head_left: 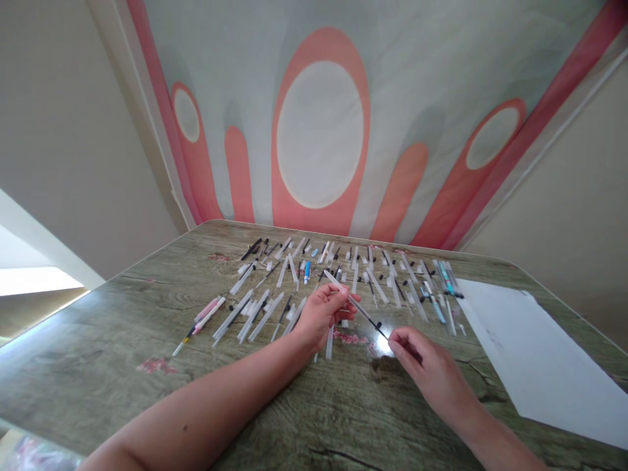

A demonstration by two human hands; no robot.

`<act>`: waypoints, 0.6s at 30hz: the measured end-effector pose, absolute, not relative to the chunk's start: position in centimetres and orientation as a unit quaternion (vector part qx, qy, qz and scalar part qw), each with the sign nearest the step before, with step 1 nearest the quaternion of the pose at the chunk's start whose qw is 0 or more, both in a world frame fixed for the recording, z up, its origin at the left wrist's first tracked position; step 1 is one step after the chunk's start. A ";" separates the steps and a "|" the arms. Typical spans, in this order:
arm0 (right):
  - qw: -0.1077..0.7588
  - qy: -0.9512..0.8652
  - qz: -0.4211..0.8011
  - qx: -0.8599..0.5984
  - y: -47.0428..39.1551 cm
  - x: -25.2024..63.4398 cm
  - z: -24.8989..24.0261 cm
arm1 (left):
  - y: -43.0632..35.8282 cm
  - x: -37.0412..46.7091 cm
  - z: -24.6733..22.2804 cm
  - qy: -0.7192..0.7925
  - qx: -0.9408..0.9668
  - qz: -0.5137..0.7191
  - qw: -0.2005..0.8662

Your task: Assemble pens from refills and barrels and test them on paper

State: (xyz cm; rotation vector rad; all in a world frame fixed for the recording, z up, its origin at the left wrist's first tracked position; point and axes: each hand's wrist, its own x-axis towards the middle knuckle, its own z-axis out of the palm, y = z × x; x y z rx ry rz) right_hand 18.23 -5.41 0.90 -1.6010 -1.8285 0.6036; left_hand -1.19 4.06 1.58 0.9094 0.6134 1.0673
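My left hand (pixel 322 314) holds a clear pen barrel (pixel 343 292) by its middle, slanted down to the right over the table. A thin black-tipped refill (pixel 370 318) sticks out of the barrel's lower end. My right hand (pixel 426 367) pinches the tip of that refill between thumb and forefinger. Both hands hover just above the wood-grain table (pixel 122 340), in front of several rows of loose pen parts (pixel 343 271).
Clear barrels, black caps and a blue pen (pixel 307 271) lie spread across the table's far half. Pink pens (pixel 209 310) lie at the left end. A white sheet (pixel 534 353) covers the right side. A pink and white cloth (pixel 318 131) hangs behind.
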 end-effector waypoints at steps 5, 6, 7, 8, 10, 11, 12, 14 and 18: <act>0.348 -0.657 0.308 -0.593 -5.5 17.8 0.8 | 3.3 -0.7 1.5 0.278 0.420 0.462 0.730; 0.357 -0.652 0.325 -0.584 -5.5 17.7 0.7 | 3.2 -0.7 1.5 0.280 0.420 0.461 0.730; 0.365 -0.649 0.340 -0.575 -5.5 17.6 0.7 | 3.1 -0.6 1.5 0.282 0.419 0.460 0.730; 0.371 -0.647 0.351 -0.567 -5.5 17.5 0.7 | 3.0 -0.6 1.6 0.283 0.419 0.458 0.731; 0.379 -0.649 0.355 -0.556 -5.5 17.5 0.7 | 2.8 -0.5 1.6 0.284 0.417 0.453 0.735; 0.382 -0.653 0.347 -0.555 -5.5 17.5 0.7 | 2.6 -0.4 1.7 0.285 0.415 0.449 0.739; 0.383 -0.658 0.335 -0.555 -5.5 17.5 0.6 | 2.5 -0.4 1.7 0.283 0.413 0.444 0.743; 0.382 -0.670 0.303 -0.560 -5.6 17.6 0.6 | 2.2 -0.3 1.7 0.281 0.409 0.434 0.752; 0.366 -0.690 0.248 -0.573 -5.7 17.9 0.7 | 1.7 -0.1 1.7 0.282 0.400 0.413 0.768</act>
